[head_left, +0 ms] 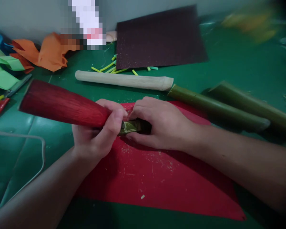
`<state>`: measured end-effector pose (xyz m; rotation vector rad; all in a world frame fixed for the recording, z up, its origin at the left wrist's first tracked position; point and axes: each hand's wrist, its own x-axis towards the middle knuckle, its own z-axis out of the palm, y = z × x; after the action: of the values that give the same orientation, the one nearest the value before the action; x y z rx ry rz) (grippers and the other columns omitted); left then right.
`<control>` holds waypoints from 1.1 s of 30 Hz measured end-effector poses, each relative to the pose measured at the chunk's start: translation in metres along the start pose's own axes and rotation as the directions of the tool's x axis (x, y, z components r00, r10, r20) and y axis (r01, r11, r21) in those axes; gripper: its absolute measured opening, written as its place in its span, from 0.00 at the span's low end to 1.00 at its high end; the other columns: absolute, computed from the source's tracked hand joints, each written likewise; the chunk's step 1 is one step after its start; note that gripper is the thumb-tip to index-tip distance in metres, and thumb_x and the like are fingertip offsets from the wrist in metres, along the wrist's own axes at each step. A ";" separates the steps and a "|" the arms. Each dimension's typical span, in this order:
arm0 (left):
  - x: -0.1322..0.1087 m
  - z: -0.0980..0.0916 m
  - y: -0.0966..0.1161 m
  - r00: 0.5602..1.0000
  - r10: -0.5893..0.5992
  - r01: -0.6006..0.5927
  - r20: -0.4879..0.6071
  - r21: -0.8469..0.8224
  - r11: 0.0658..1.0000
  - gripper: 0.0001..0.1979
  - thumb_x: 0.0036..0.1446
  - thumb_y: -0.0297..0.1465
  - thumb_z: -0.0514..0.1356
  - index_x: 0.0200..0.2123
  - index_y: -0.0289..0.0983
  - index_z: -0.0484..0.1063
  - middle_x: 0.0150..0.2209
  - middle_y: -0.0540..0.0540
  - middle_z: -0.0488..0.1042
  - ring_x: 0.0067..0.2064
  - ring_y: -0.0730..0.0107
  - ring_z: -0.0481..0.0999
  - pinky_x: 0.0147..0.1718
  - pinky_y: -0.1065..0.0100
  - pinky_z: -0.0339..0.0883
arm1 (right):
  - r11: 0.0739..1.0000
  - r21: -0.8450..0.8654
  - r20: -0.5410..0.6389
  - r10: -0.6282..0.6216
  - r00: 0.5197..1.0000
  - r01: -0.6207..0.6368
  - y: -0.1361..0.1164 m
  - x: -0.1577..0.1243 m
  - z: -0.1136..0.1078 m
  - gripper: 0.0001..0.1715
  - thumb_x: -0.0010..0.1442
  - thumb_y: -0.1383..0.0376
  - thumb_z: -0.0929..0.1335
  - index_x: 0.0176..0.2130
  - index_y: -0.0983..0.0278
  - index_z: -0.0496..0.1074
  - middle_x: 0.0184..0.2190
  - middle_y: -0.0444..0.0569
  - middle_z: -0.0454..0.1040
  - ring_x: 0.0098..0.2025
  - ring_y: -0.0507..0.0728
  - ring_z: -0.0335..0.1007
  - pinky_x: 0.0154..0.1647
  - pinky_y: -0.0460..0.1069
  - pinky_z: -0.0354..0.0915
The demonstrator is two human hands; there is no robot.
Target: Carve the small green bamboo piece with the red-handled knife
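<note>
My left hand [97, 130] is wrapped round a red, streaked wooden handle [64, 103], which widens toward its far left end. What the handle leads to is mostly hidden by the fingers; a small dark edge shows by the thumb. Close beside it, my right hand [162, 122] grips a short piece of green bamboo [131, 126] between thumb and fingers, most of it covered by the palm. Both hands meet over a red sheet [157, 181], where pale shavings and one small chip [142, 197] lie.
Behind the hands lie a peeled pale stick [124, 80] and two green bamboo lengths [216, 106], [255, 105]. Farther back is a dark brown sheet [159, 41] over yellow-green bits. Orange paper [51, 54], red-handled scissors [1, 108] and a white cord [41, 152] are at left.
</note>
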<state>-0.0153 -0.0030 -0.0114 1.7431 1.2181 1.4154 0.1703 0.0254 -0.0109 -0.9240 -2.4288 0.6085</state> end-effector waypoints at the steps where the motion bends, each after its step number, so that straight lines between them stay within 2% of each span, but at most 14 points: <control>1: 0.000 0.001 0.000 1.000 0.012 -0.012 -0.001 0.001 1.000 0.09 0.61 0.38 0.61 0.31 0.43 0.77 0.28 0.50 0.76 0.29 0.71 0.76 0.23 0.68 0.68 | 1.000 -0.007 -0.002 0.002 1.000 -0.002 0.000 0.000 0.000 0.12 0.57 0.58 0.71 0.34 0.66 0.72 0.29 0.45 0.68 0.32 0.53 0.59 0.32 0.49 0.52; 7: 0.003 0.000 0.001 0.997 0.072 -0.072 0.033 0.002 0.997 0.07 0.56 0.34 0.67 0.27 0.41 0.75 0.22 0.53 0.74 0.22 0.77 0.72 0.20 0.70 0.67 | 1.000 -0.021 -0.001 0.022 1.000 -0.022 -0.001 0.000 0.001 0.12 0.57 0.58 0.70 0.32 0.65 0.70 0.28 0.45 0.67 0.32 0.53 0.59 0.32 0.49 0.52; 13: 0.005 -0.004 -0.002 0.977 0.181 -0.181 0.111 -0.015 0.983 0.08 0.54 0.33 0.68 0.27 0.38 0.74 0.24 0.53 0.73 0.25 0.78 0.73 0.27 0.73 0.71 | 1.000 0.010 0.007 0.023 1.000 -0.023 -0.001 0.000 0.000 0.12 0.58 0.58 0.70 0.36 0.65 0.72 0.31 0.47 0.70 0.34 0.54 0.62 0.34 0.49 0.54; 17: 0.003 -0.004 -0.002 0.981 0.162 -0.164 0.108 0.010 0.986 0.08 0.55 0.35 0.67 0.28 0.39 0.74 0.25 0.53 0.74 0.25 0.77 0.74 0.26 0.72 0.71 | 1.000 0.002 0.009 0.027 1.000 -0.027 -0.001 0.000 0.000 0.12 0.58 0.58 0.70 0.35 0.65 0.72 0.30 0.46 0.70 0.34 0.54 0.61 0.34 0.49 0.54; 20: 0.002 -0.002 0.000 0.991 0.124 -0.126 0.051 0.053 0.991 0.07 0.58 0.36 0.65 0.29 0.42 0.75 0.26 0.53 0.75 0.25 0.75 0.74 0.24 0.69 0.69 | 1.000 -0.010 0.015 0.020 1.000 -0.020 -0.001 0.000 -0.001 0.12 0.57 0.57 0.70 0.34 0.65 0.71 0.30 0.46 0.69 0.33 0.54 0.60 0.33 0.49 0.53; 23: 0.003 0.000 0.005 0.992 0.123 -0.121 0.002 0.176 0.977 0.09 0.56 0.36 0.66 0.26 0.42 0.73 0.26 0.54 0.74 0.26 0.75 0.73 0.28 0.68 0.69 | 1.000 -0.009 0.016 0.019 1.000 -0.019 -0.001 0.001 -0.001 0.12 0.57 0.57 0.70 0.34 0.65 0.71 0.30 0.47 0.70 0.34 0.54 0.62 0.34 0.50 0.54; 27: 0.006 0.001 0.010 0.994 0.098 -0.106 0.040 0.355 0.929 0.13 0.51 0.37 0.70 0.21 0.41 0.70 0.22 0.55 0.73 0.23 0.75 0.69 0.23 0.67 0.64 | 1.000 -0.013 -0.003 0.011 1.000 -0.011 -0.001 0.000 0.001 0.11 0.57 0.58 0.69 0.34 0.65 0.72 0.31 0.47 0.71 0.35 0.55 0.62 0.35 0.50 0.55; 30: 0.006 -0.001 0.010 0.994 0.091 -0.109 0.067 0.351 0.930 0.13 0.53 0.38 0.68 0.23 0.41 0.70 0.22 0.55 0.73 0.23 0.75 0.68 0.22 0.67 0.62 | 0.999 -0.035 -0.035 -0.007 0.999 0.006 -0.001 -0.001 0.004 0.11 0.58 0.59 0.69 0.32 0.65 0.71 0.29 0.47 0.70 0.34 0.54 0.61 0.34 0.50 0.55; 33: 0.005 -0.002 0.010 0.996 0.045 -0.065 0.081 0.262 0.963 0.14 0.57 0.40 0.64 0.23 0.41 0.69 0.21 0.54 0.71 0.22 0.75 0.67 0.24 0.67 0.63 | 0.998 -0.056 -0.047 -0.013 0.999 0.011 -0.001 0.000 0.006 0.11 0.58 0.59 0.68 0.33 0.65 0.70 0.29 0.47 0.69 0.34 0.55 0.60 0.35 0.50 0.55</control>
<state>-0.0144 -0.0024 -0.0001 2.0047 1.3790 1.2505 0.1665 0.0228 -0.0152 -0.9349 -2.4183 0.5106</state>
